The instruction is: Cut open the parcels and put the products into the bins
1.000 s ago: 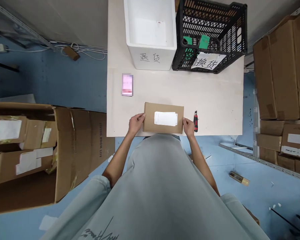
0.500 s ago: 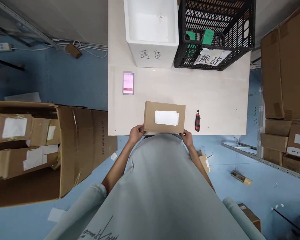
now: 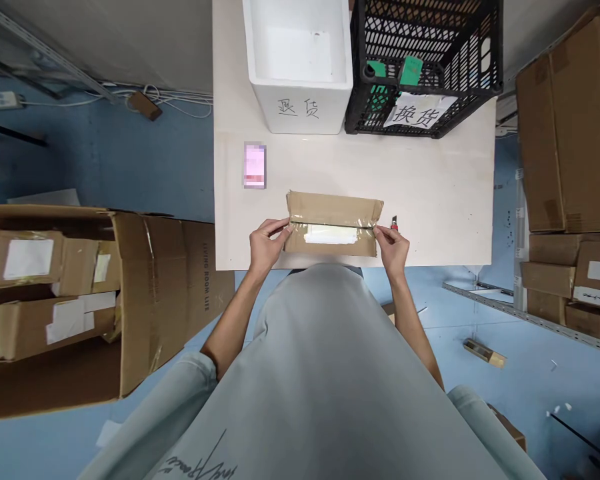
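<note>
A cardboard box (image 3: pixel 333 208) lies near the table's front edge, with a dark seam running lengthwise between its flaps. Clear tape wrinkles along that seam and at the ends. Below it sits a white label (image 3: pixel 330 234). My left hand (image 3: pixel 269 245) pinches the box's left end at the seam. At the opposite end, my right hand (image 3: pixel 393 252) has thumb and fingers closed on the flap edge. Just beyond the right fingers is a red and black utility knife (image 3: pixel 395 223), partly covered by that hand.
At the back of the table (image 3: pixel 440 180) stand a white bin (image 3: pixel 305 107) and a black crate (image 3: pixel 425 107), both with handwritten characters. A phone (image 3: pixel 255 165) with a blurred screen lies left. A large carton (image 3: pixel 170 287) holding boxes is on the left; stacked cartons (image 3: pixel 565 133) are right.
The box has turned so its taped seam shows on top, where a plain face with a label showed before. Both hands have moved up from its lower corners to its ends.
</note>
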Available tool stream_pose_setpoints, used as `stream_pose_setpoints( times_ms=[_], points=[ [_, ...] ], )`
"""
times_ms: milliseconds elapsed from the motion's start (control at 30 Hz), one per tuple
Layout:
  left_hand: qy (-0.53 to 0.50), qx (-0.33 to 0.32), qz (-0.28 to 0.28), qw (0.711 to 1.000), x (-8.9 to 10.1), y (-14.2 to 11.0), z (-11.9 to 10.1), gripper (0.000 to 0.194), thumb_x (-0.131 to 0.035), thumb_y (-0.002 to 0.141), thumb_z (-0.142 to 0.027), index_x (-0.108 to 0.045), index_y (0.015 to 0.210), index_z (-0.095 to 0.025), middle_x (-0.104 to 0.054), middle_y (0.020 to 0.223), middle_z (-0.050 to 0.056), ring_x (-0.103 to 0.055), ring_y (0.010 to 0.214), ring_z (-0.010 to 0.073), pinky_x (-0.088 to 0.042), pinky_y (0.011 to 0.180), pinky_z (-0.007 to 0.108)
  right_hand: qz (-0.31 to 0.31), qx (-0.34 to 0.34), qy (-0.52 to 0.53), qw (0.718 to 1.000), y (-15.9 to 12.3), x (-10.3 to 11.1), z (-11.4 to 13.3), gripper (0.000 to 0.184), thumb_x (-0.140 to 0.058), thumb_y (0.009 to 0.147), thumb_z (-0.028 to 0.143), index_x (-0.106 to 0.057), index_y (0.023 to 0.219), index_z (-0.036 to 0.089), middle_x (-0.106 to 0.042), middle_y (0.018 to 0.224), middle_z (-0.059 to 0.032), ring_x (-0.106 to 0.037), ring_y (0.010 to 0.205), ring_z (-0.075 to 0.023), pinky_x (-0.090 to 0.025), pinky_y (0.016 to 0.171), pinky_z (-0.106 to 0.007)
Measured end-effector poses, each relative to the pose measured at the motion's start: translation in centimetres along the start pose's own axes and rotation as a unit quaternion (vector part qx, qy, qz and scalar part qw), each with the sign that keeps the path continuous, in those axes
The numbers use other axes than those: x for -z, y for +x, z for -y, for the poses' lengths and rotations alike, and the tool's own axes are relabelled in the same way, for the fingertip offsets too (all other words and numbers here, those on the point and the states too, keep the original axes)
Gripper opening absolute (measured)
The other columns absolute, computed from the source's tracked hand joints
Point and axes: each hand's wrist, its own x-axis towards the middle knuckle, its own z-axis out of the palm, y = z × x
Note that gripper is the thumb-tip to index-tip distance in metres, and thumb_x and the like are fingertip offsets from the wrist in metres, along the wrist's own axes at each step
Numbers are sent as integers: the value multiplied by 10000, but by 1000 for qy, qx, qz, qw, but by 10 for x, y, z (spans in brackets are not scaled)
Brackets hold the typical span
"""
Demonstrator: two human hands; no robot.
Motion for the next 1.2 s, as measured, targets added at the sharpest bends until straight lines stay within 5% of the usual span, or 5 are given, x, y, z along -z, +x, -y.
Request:
stream_pose_setpoints(
  times_ms=[300,500,700,933,1200],
  points=[
    [-18,100,56,993,-2,-19,20,390,-886,882,-471,-868,1167,-207,-832,1293,122,-779,1240,314,-569,1230,484,43,-52,-43,997,-18,-3,-21,586,-750,904,740,-869,1050,185,-876,1106,-173,-819,1052,-340,-662,1034,-525],
    [54,86,-8,995,-6,-34,20,427,-753,997,-439,-797,1345,-195,-759,1471,150,-731,1338,313,-554,1221,471,9,-41,-36,998,-37,-11,-22,580,-708,944,684,-829,1171,164,-855,1209,-184,-798,1111,-315,-660,1026,-495],
    [121,3,34,992,-30,-53,-17,351,-622,1106,-418,-831,1326,-242,-816,1322,97,-744,1299,323,-523,1238,446,-29,-38,-71,996,-20,0,-42,637,-629,942,719,-823,1147,147,-844,1196,-206,-785,1079,-323,-644,1020,-488],
    [103,-134,157,973,-67,-84,-65,353,-572,1161,-404,-800,1395,-270,-781,1493,55,-734,1413,288,-586,1225,459,-68,-80,-104,989,5,45,-70,700,-619,905,758,-822,1101,117,-846,1167,-246,-780,1117,-364,-626,1036,-513],
    [197,-217,144,945,-68,-85,-65,365,-518,1195,-376,-735,1469,-271,-791,1463,79,-760,1361,253,-647,1136,417,-63,-77,-103,990,4,43,-66,588,-611,899,700,-797,1034,158,-860,1147,-216,-793,1092,-349,-621,1044,-509]
  ],
)
